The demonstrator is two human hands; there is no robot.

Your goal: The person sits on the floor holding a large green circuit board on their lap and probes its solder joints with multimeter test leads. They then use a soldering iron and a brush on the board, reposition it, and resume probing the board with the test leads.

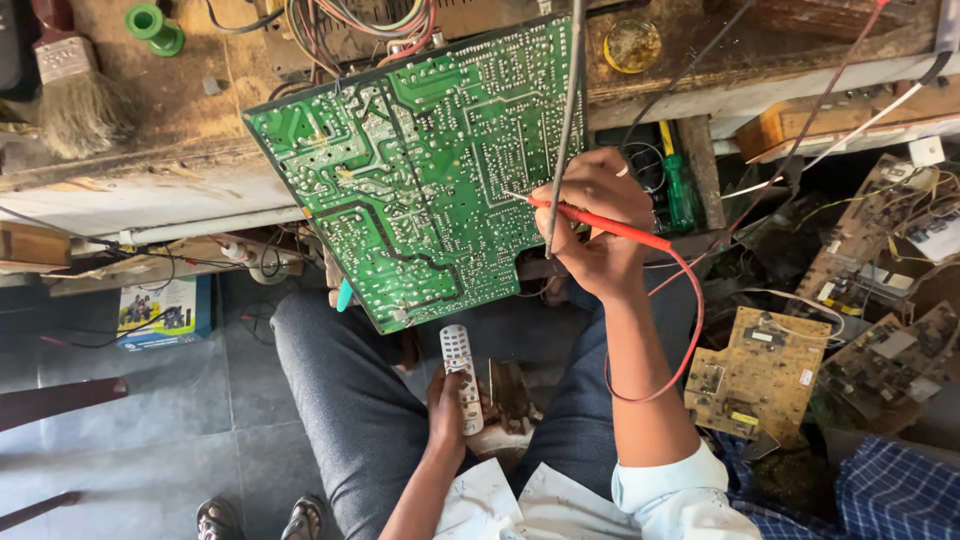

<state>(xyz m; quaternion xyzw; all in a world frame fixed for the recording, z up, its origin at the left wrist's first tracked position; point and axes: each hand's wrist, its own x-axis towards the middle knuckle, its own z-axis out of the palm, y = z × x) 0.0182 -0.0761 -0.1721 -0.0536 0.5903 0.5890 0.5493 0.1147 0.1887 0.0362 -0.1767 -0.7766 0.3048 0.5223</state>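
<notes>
Over a cluttered workbench (150,190), the right hand (598,225) pinches a red multimeter probe (590,218) whose tip should rest steadily on one solder joint of the green circuit board (420,170), while the left hand (450,405) grips a white remote control (461,375).

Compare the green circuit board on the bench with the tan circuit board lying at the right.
The green circuit board is larger and shows its solder side; the tan circuit board is smaller and shows mounted parts. The green one leans off the workbench edge, with the right hand bringing a red probe to it; the tan one lies untouched among scrap. Both are bare boards, out of any casing.
</notes>
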